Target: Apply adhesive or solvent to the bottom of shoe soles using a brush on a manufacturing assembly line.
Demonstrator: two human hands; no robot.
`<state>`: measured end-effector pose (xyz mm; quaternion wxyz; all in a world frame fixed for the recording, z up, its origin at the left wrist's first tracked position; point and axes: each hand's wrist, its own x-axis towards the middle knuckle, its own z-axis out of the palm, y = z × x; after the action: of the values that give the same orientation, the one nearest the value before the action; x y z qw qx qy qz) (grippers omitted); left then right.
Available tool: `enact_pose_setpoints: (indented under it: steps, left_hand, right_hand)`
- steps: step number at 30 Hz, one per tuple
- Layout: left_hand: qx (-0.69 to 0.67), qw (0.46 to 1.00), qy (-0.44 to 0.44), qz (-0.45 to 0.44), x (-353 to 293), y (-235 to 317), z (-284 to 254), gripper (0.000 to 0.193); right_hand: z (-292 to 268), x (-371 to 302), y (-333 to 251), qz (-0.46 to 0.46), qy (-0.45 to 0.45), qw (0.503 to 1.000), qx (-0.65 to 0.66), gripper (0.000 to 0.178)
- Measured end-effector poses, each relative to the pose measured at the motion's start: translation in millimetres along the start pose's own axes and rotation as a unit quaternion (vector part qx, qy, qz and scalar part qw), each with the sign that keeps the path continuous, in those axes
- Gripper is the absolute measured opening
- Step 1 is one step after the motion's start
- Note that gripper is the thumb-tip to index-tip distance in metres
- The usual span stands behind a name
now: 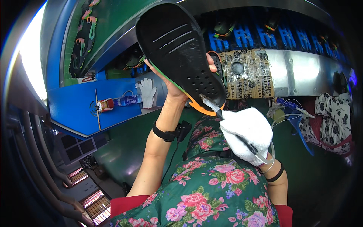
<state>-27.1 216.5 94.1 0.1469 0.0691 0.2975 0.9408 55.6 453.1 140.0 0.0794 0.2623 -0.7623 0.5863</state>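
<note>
My left hand [174, 89] is bare and holds up a black shoe sole [177, 49], fingers wrapped round its edges. The sole has slanted grooves at its wide end, small holes near its narrow end, and an orange and green rim. In a white knitted glove, my right hand [248, 132] is closed on a brush [214, 106]. A thin clear tube runs from the brush's handle past my wrist. The brush's pale tip touches the sole near the holes, at the narrow end. Part of a dark, perforated piece [216, 63] shows behind the sole.
Blue racks [242, 36] carry colourful shoe parts along the far side. A taped cardboard piece [247, 75] lies on the metal ledge [295, 72]. On the left, a blue table [75, 109] bears a bottle [126, 100]; a white glove [146, 90] lies beside it. Patterned cloth [332, 117] hangs right.
</note>
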Motion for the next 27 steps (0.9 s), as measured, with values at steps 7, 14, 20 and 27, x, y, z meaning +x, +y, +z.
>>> enact_pose_setpoints:
  steps: [7,14,20,27]
  left_hand:
    - [0.036,0.999,-0.009,0.000,1,1,5,0.086]
    - [0.020,1.000,-0.009,0.005,0,1,8,0.077]
    - [0.034,0.999,-0.026,0.004,5,-3,6,0.083]
    - [0.039,0.999,-0.018,-0.022,4,-6,5,0.096]
  right_hand:
    - [-2,0,4,0.032,0.005,0.995,0.089,0.023]
    - [-2,-5,5,0.003,0.003,0.999,0.047,0.024]
    - [3,-12,1,-0.090,-0.069,0.993,0.026,0.047]
    - [-10,1,-4,-0.024,-0.022,0.999,0.030,0.031]
